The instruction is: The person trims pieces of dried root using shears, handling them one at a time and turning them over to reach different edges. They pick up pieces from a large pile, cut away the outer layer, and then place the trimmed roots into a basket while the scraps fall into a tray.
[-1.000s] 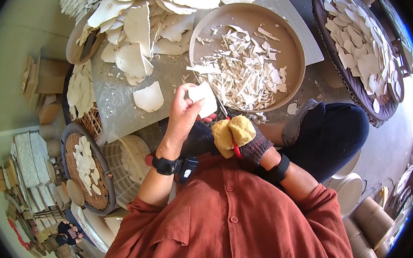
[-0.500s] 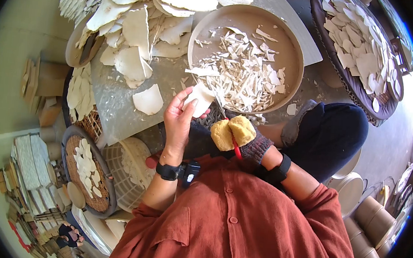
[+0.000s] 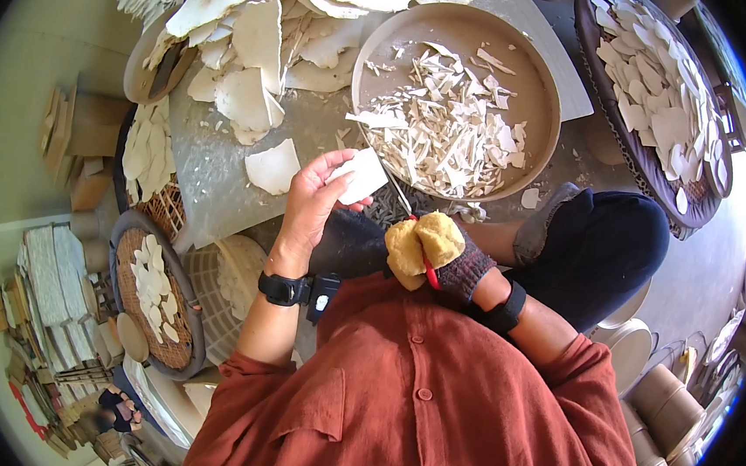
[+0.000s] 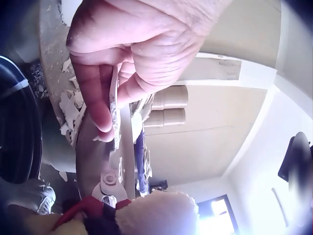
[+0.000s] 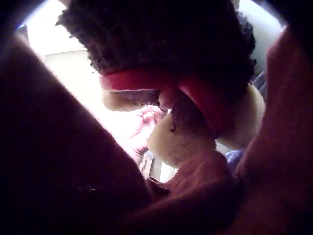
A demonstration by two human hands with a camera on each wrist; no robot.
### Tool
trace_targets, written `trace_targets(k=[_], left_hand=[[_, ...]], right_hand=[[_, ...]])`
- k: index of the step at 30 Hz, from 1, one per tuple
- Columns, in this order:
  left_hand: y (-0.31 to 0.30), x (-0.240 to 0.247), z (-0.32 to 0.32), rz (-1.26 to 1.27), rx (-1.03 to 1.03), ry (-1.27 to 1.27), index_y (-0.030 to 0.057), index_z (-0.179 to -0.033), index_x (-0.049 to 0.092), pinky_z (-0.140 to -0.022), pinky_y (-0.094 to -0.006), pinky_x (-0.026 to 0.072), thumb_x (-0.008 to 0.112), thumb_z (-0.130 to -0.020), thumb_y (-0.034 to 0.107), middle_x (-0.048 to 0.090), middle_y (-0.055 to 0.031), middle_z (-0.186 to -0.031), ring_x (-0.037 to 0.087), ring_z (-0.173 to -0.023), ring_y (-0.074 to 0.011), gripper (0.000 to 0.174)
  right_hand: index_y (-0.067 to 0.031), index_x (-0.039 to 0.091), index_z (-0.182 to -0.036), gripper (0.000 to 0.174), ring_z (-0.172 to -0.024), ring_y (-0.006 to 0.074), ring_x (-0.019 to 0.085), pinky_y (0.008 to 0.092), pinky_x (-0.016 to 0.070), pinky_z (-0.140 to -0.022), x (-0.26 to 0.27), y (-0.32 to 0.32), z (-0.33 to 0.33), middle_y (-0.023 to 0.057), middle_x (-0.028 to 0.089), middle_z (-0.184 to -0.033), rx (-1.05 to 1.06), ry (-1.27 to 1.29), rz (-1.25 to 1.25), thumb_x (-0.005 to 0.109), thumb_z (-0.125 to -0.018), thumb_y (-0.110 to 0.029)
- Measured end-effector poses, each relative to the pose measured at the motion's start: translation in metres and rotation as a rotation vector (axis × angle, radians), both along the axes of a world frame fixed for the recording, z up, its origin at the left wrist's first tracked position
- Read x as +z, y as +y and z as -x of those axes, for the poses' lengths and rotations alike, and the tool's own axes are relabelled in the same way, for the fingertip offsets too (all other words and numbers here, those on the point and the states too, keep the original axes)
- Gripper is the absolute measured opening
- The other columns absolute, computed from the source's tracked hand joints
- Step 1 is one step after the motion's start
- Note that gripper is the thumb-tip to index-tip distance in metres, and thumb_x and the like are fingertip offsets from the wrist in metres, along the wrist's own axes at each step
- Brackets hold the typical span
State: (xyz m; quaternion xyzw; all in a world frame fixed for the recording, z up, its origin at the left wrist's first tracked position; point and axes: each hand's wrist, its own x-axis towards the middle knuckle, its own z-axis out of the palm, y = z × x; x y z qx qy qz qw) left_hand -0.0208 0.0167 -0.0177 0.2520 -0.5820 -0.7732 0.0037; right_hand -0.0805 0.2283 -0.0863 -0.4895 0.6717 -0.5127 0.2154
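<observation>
My bare left hand [image 3: 310, 195] pinches a thin, flat white slice [image 3: 358, 177] between thumb and fingers. In the left wrist view the slice [image 4: 114, 110] appears edge-on, fingers [image 4: 100, 117] on one side. My right hand [image 3: 465, 271], in a dark knitted glove, grips red-handled shears [image 3: 432, 274] with yellow foam padding [image 3: 425, 241] around the handles. The shears' metal blades reach up to the slice's right edge; their pivot [image 4: 110, 178] shows in the left wrist view. In the dim right wrist view, glove and foam [image 5: 181, 139] fill the middle, hiding most fingers.
A round tan tray [image 3: 548, 98] with many white scraps stands just beyond my hands. One loose slice [image 3: 272, 166] lies on the grey board [image 3: 209, 194], near a large pile of slices [image 3: 252, 39]. Baskets of slices flank me, right [image 3: 656, 89] and left [image 3: 154, 290].
My left hand has turned the slice, tilting it and then bringing it flatter again, and its wrist has shifted left. The right hand stays nearly in place with the shears.
</observation>
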Motion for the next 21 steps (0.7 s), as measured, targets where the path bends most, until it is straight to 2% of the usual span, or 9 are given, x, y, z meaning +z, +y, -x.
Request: trace_targets(k=[1,4,5,8,9,10,12,15,21], left_hand=[[-0.001,0.002,0.0,0.007,-0.019,0.005,-0.0006,-0.118,0.051,-0.058,-0.0248,0.0537,0.055,-0.086,0.006,0.064,-0.013,-0.096,0.065,-0.069,-0.0194,0.034],[-0.001,0.009,0.0,0.018,-0.152,-0.044,-0.0012,-0.119,0.049,-0.06,-0.0237,0.0527,0.057,-0.085,0.008,0.064,-0.0124,-0.094,0.065,-0.068,-0.017,0.036],[-0.006,0.001,-0.002,0.008,-0.179,-0.043,0.001,-0.123,0.045,-0.062,-0.0241,0.0527,0.057,-0.085,0.005,0.063,-0.0112,-0.096,0.064,-0.073,-0.0149,0.04],[0.005,-0.012,-0.002,0.145,0.13,0.177,0.0026,-0.127,0.041,-0.064,-0.0248,0.0528,0.057,-0.084,0.002,0.062,-0.0106,-0.099,0.063,-0.079,-0.014,0.045],[0.011,-0.014,-0.001,0.103,0.274,0.209,0.0026,-0.127,0.04,-0.064,-0.0257,0.0537,0.057,-0.084,0.0,0.062,-0.0106,-0.099,0.062,-0.084,-0.0141,0.046],[0.016,-0.015,0.001,0.083,0.318,0.206,0.0025,-0.128,0.039,-0.064,-0.0261,0.0542,0.056,-0.085,0.001,0.062,-0.0108,-0.099,0.062,-0.084,-0.0143,0.046],[0.026,-0.012,0.005,0.04,0.406,0.198,0.0021,-0.128,0.038,-0.064,-0.0269,0.0551,0.056,-0.085,0.002,0.062,-0.0112,-0.098,0.063,-0.083,-0.0148,0.046],[0.02,-0.012,0.004,0.088,0.298,0.163,0.0031,-0.128,0.039,-0.065,-0.0278,0.0554,0.051,-0.088,0.005,0.062,-0.0108,-0.1,0.063,-0.083,-0.0177,0.042],[0.016,-0.009,0.005,0.103,0.268,0.126,0.0016,-0.128,0.04,-0.06,-0.0268,0.0556,0.05,-0.088,0.005,0.062,-0.0118,-0.1,0.065,-0.077,-0.0198,0.041]], right_hand=[[-0.0052,0.063,-0.092,0.02,-0.081,0.028,0.062,0.0345,0.0486,-0.069,0.002,-0.003,0.0,0.012,0.065,-0.086,-0.015,0.103,0.038,0.066,-0.074,-0.012],[-0.0055,0.064,-0.09,0.022,-0.081,0.0295,0.062,0.0354,0.0486,-0.068,0.009,-0.013,0.004,0.0123,0.065,-0.085,-0.074,0.19,0.212,0.068,-0.07,-0.011],[-0.0056,0.064,-0.091,0.023,-0.082,0.0295,0.062,0.0357,0.0486,-0.068,0.0,-0.013,0.005,0.0127,0.065,-0.085,-0.043,0.127,0.159,0.068,-0.069,-0.011],[-0.0058,0.063,-0.092,0.026,-0.083,0.0299,0.062,0.036,0.0486,-0.07,-0.005,-0.011,0.007,0.0132,0.065,-0.086,-0.014,0.181,0.11,0.069,-0.068,-0.013],[-0.0059,0.064,-0.093,0.029,-0.084,0.0302,0.062,0.036,0.0487,-0.072,-0.008,-0.015,0.004,0.0132,0.065,-0.086,0.031,0.142,0.057,0.07,-0.066,-0.014],[-0.0058,0.063,-0.095,0.026,-0.085,0.0296,0.062,0.0352,0.0488,-0.073,-0.001,-0.009,0.004,0.0124,0.065,-0.089,0.044,0.135,0.018,0.068,-0.07,-0.013],[-0.0059,0.062,-0.097,0.02,-0.085,0.0286,0.061,0.0344,0.0482,-0.074,-0.006,-0.013,-0.006,0.0115,0.065,-0.091,0.056,-0.301,0.025,0.061,-0.078,-0.01],[-0.0051,0.061,-0.099,0.016,-0.087,0.0264,0.06,0.0333,0.0477,-0.076,0.014,-0.004,-0.002,0.0107,0.064,-0.094,0.084,-0.095,-0.054,0.055,-0.084,-0.009],[-0.0052,0.06,-0.099,0.017,-0.088,0.0262,0.06,0.0327,0.0475,-0.076,0.014,-0.006,-0.005,0.0109,0.064,-0.096,0.059,0.111,-0.066,0.054,-0.085,-0.011]])
